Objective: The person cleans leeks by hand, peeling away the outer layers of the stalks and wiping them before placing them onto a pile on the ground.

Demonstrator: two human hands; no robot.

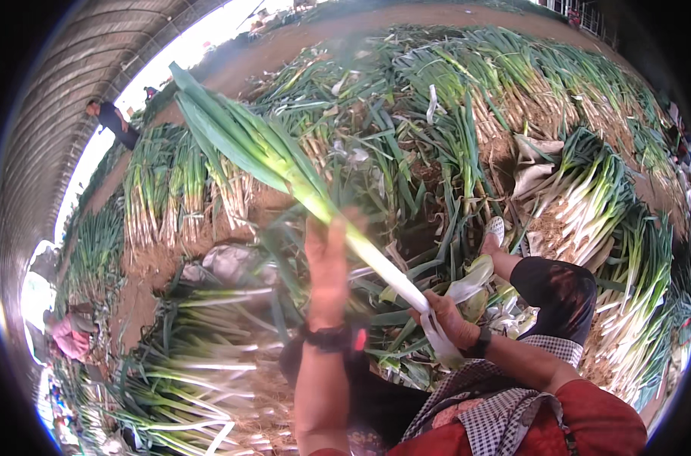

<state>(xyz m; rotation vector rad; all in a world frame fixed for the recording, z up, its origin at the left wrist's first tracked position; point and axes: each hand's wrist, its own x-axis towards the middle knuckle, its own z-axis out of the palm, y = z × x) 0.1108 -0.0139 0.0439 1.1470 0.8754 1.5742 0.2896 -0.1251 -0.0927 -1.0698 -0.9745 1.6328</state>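
A long green onion point(381, 263) slants across the middle, its leafy top point(237, 137) up to the left and its white base down to the right. Motion blurs my left hand point(327, 251), which is around the stalk just below the leaves. At the pale lower end, my right hand point(449, 318) is shut on the base. A loose white strip of outer skin point(436, 336) hangs there. Both wrists carry dark bands. Below the stalk, peeled leaves and skins point(470, 279) lie in a heap between my legs.
Onions with white stalks point(208, 365) lie at my left; another pile point(584, 211) is beyond my right knee point(556, 290). Unpeeled bundles point(180, 194) cover the ground ahead. One person point(114, 121) stands far left; another in pink point(72, 336) is lower down.
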